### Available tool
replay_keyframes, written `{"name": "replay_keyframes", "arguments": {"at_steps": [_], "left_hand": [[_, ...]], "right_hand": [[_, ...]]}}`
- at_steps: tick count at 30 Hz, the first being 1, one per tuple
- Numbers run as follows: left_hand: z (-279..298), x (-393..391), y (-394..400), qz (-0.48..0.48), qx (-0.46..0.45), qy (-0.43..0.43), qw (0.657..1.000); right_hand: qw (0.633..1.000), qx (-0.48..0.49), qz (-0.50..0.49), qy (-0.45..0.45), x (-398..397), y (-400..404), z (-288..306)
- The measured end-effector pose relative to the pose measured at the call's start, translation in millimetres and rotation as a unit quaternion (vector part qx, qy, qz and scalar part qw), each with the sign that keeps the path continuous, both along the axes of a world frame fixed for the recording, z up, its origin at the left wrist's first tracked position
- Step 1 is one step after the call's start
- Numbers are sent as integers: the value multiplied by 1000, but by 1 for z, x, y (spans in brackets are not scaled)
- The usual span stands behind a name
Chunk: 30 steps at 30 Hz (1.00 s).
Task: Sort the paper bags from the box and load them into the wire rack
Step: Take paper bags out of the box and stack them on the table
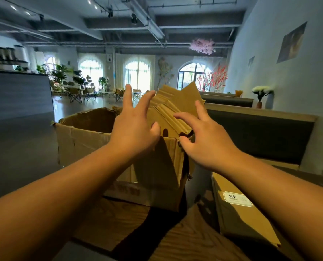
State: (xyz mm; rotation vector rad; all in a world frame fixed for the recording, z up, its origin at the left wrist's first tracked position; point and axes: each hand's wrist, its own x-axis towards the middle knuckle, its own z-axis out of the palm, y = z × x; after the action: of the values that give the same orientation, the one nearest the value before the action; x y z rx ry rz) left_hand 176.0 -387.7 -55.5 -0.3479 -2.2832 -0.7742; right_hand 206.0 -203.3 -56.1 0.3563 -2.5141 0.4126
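Upright, paper bags fanned (tops rightward), left hand, right hand both spread.

Head camera looks forward over both forearms, close above the open box.

Open room inside the box at left; fanned paper bags crowding its right corner.
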Motion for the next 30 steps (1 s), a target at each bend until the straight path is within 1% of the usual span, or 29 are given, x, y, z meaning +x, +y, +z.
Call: {"name": "replay_keyframes", "arguments": {"at_steps": [2,5,6,8,9,11,13,14,17,19,22,24,27,30], "left_hand": [[6,-9,-3,12,-62,-8,998],[16,-27,-7,50,-205,-9,977],[20,-32,-8,48,-237,-9,970],[25,-42,-8,11,-266,-37,963],[28,-47,-8,-17,-265,-66,962],[31,-52,-8,-65,-209,-111,969],[34,-53,-10,-80,-135,-111,981],[34,-54,-11,-80,-114,-109,984],[33,-55,-18,-83,-105,-107,985],[29,-57,-24,-85,-94,-106,986],[23,-62,-29,-100,-54,-117,987],[21,-63,-32,-104,-29,-116,987],[24,-62,-36,-110,-47,-98,988],[25,-57,-38,-131,-43,-72,988]], "right_hand": [[1000,9,-5,-6,-6,-6,4],[999,26,-34,1,-17,-13,9],[998,44,-52,1,-22,-15,11],[994,71,-86,-4,-29,-19,13],[992,76,-98,-3,-32,-22,13],[990,81,-113,0,-35,-25,15],[989,86,-117,5,-37,-28,15],[989,88,-115,11,-37,-29,16],[990,91,-98,37,-38,-32,16],[995,65,-71,36,-39,-34,17],[998,32,-45,2,-42,-40,22],[998,26,-51,-31,-44,-44,27],[993,63,-66,-76,-49,-49,33],[989,85,-53,-113,-55,-52,36]]}}
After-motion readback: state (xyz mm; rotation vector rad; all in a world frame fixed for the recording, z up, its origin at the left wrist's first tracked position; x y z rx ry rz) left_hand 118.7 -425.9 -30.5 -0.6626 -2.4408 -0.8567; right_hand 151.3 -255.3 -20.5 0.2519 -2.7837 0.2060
